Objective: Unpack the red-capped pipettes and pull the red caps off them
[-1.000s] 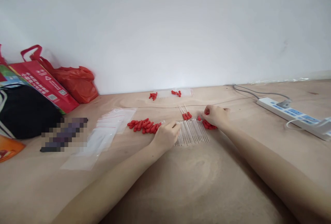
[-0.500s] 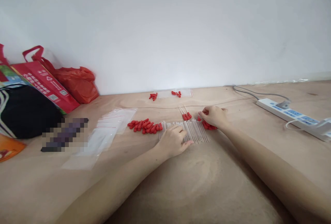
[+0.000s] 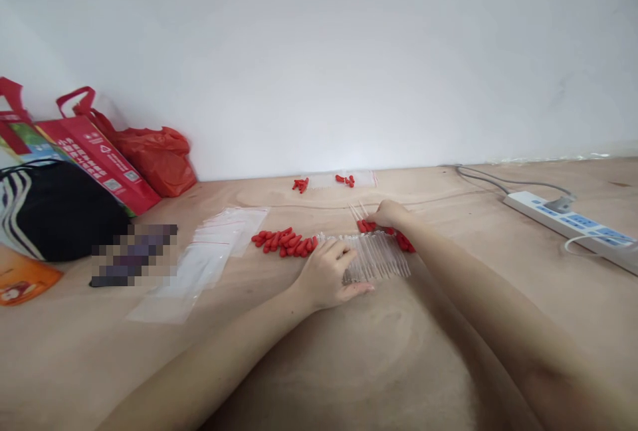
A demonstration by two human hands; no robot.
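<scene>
My left hand (image 3: 331, 275) lies palm down over the left part of a row of clear thin glass tubes (image 3: 381, 258), fingers resting on them and the thumb stretched out to the right. A pile of red rubber bulbs (image 3: 284, 242) sits left of this row. Beyond the row, several slim pale sticks (image 3: 357, 212) point away from me with red bulbs on their near ends. My right hand (image 3: 391, 215) is at these red ends, fingertips pinched on what looks like a red bulb, mostly covered. More red bulbs (image 3: 406, 242) lie under its wrist.
Flat clear zip bags (image 3: 207, 252) lie at left, beside a pixelated dark object (image 3: 137, 255). Bags, including a black one (image 3: 64, 212) and a red one (image 3: 164, 159), stand further left. Near the wall lies another small bag (image 3: 321, 180) with red pieces. A power strip (image 3: 573, 222) is at right.
My right hand has moved left from the right-hand bulbs to the red-ended sticks. My left hand has shifted slightly toward me, still over the tubes. The view has turned a little left.
</scene>
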